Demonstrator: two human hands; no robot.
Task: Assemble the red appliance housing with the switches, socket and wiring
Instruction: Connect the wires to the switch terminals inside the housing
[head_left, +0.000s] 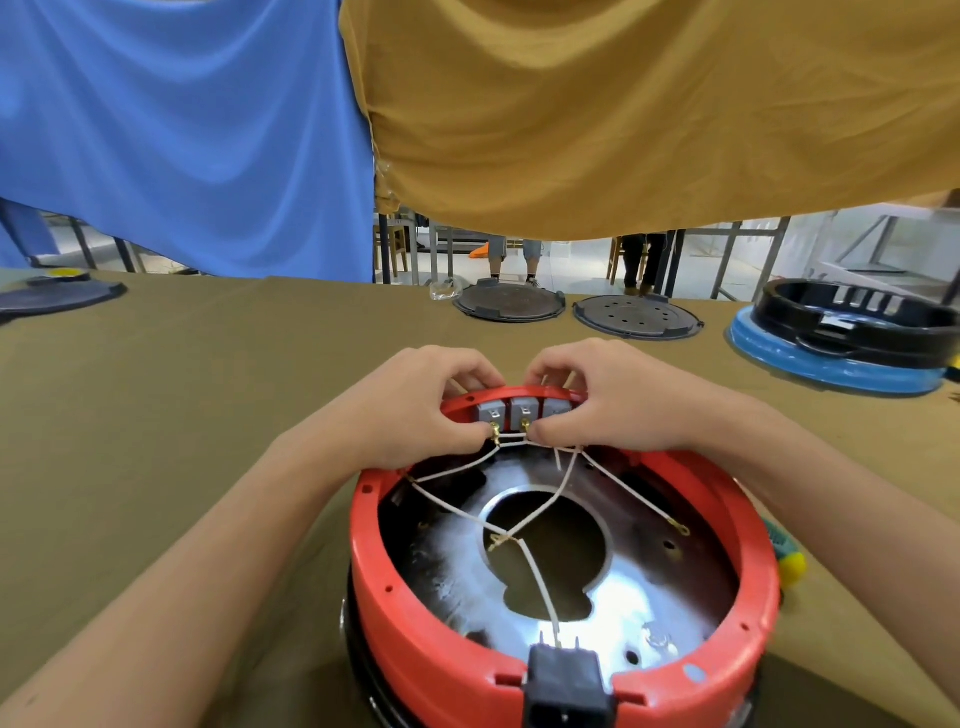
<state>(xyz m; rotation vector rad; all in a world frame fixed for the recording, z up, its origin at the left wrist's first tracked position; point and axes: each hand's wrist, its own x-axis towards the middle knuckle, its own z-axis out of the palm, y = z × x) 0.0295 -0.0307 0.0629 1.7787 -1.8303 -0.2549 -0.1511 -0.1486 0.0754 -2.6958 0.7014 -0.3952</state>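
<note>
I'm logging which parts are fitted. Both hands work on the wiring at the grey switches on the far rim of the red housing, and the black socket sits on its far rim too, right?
Not quite: the head view shows the black socket on the near rim of the red housing, opposite the grey switches. Left hand and right hand do pinch wiring there.

- L hand (415, 402): fingers curled, thumb and fingertips pinched tight together in front.
- R hand (605, 400): same curled pinch grip, knuckles up.
- Both forearms bare, angled inward; hands nearly touching.
</note>
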